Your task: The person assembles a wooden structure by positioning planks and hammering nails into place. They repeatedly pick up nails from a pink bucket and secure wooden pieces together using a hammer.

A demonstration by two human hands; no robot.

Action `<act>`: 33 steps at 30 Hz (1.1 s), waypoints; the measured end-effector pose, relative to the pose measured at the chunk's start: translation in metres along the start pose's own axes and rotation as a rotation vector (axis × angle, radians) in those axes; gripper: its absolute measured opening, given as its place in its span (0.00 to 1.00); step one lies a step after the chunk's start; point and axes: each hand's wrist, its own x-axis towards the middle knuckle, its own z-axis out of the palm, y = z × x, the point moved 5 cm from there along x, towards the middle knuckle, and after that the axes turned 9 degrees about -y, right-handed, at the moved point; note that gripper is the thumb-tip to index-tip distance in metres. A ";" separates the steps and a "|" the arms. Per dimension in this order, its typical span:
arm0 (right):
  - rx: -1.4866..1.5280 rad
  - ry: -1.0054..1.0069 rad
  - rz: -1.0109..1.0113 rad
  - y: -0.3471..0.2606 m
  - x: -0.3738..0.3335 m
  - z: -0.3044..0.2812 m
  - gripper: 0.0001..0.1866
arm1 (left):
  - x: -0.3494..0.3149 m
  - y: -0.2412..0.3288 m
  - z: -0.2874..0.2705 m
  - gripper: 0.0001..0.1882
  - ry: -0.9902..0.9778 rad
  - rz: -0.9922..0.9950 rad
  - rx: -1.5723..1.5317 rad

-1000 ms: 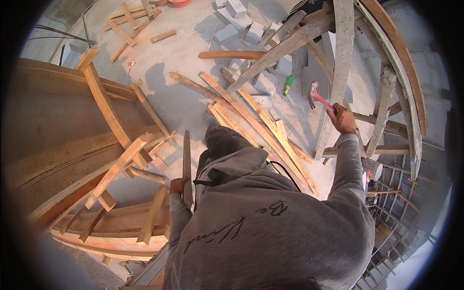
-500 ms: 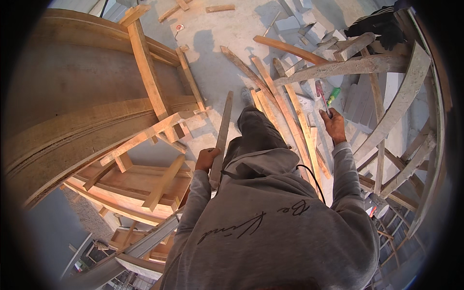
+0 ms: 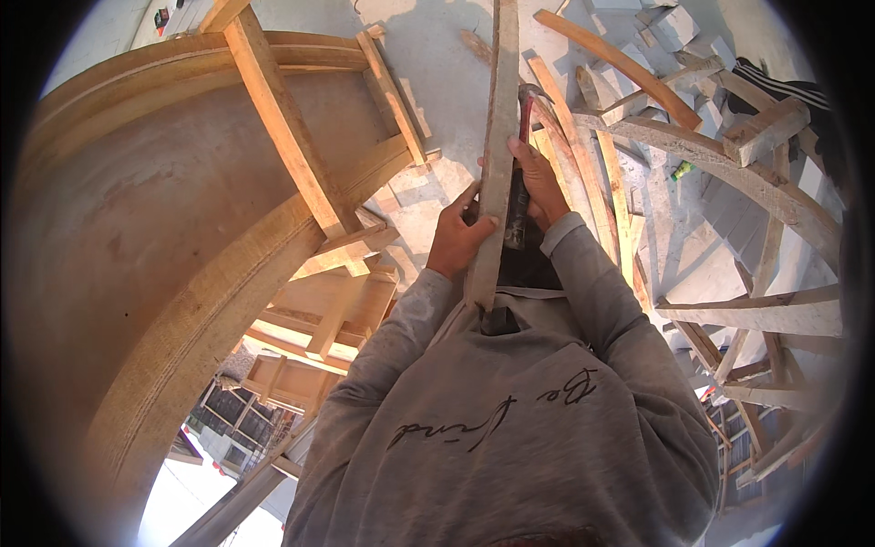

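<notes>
A long, narrow wooden board [image 3: 501, 100] runs between a worker's two hands, its near end at the front of a grey sweatshirt [image 3: 529, 474] and its far end stretching out of view beyond the fingers. The left hand [image 3: 456, 239] grasps the board nearer the body. The right hand [image 3: 544, 187], slightly farther out, grips the opposite edge and also holds a hammer [image 3: 516, 214], its dark handle alongside the board, its head end away from the body. Left of the hands spreads a large curved wooden form [image 3: 182, 155]. Beyond the right hand lie timber strips [image 3: 616, 196], a small green object [image 3: 682, 170] and pale blocks [image 3: 676, 27], with a weathered timber frame [image 3: 756, 314] farther right.
</notes>
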 end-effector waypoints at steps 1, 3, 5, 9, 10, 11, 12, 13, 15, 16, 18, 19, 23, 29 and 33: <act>0.082 -0.061 -0.002 -0.008 0.011 0.007 0.28 | 0.014 0.001 0.001 0.31 0.000 0.016 -0.024; 0.013 -0.022 0.006 -0.019 0.031 -0.004 0.24 | 0.037 0.006 -0.001 0.31 -0.012 -0.024 0.069; -0.094 0.028 -0.021 -0.028 0.047 -0.019 0.21 | 0.055 0.010 -0.007 0.30 -0.044 -0.138 0.305; -0.337 0.127 -0.105 -0.038 0.082 -0.057 0.23 | 0.112 -0.001 -0.050 0.25 0.205 -0.061 0.413; -0.432 0.158 -0.141 -0.046 0.080 -0.052 0.24 | 0.125 0.002 -0.064 0.24 0.242 -0.034 0.405; -0.475 0.155 -0.167 -0.051 0.076 -0.044 0.24 | 0.137 0.005 -0.076 0.24 0.278 -0.006 0.396; -0.504 0.168 -0.194 -0.053 0.078 -0.041 0.24 | 0.157 0.012 -0.081 0.22 0.263 -0.017 0.409; -0.532 0.177 -0.216 -0.051 0.081 -0.038 0.24 | 0.173 0.026 -0.084 0.21 0.254 -0.031 0.422; -0.599 0.165 -0.265 -0.033 0.098 -0.038 0.23 | 0.204 0.046 -0.092 0.21 0.254 -0.027 0.508; -0.634 0.158 -0.288 -0.025 0.104 -0.032 0.22 | 0.219 0.052 -0.099 0.23 0.267 -0.011 0.580; -0.603 0.115 -0.286 -0.011 0.110 -0.010 0.22 | 0.238 0.060 -0.115 0.25 0.273 -0.021 0.656; -0.588 0.096 -0.288 -0.007 0.113 0.001 0.22 | 0.248 0.064 -0.121 0.27 0.262 -0.048 0.662; -0.655 0.035 -0.286 0.042 0.143 0.017 0.30 | 0.267 0.062 -0.145 0.30 0.268 -0.119 0.799; -0.654 -0.011 -0.151 0.094 0.219 -0.003 0.35 | 0.321 -0.010 -0.227 0.29 0.468 -0.263 1.003; -0.618 0.016 -0.154 0.152 0.271 -0.040 0.36 | 0.366 -0.059 -0.280 0.27 0.532 -0.366 1.032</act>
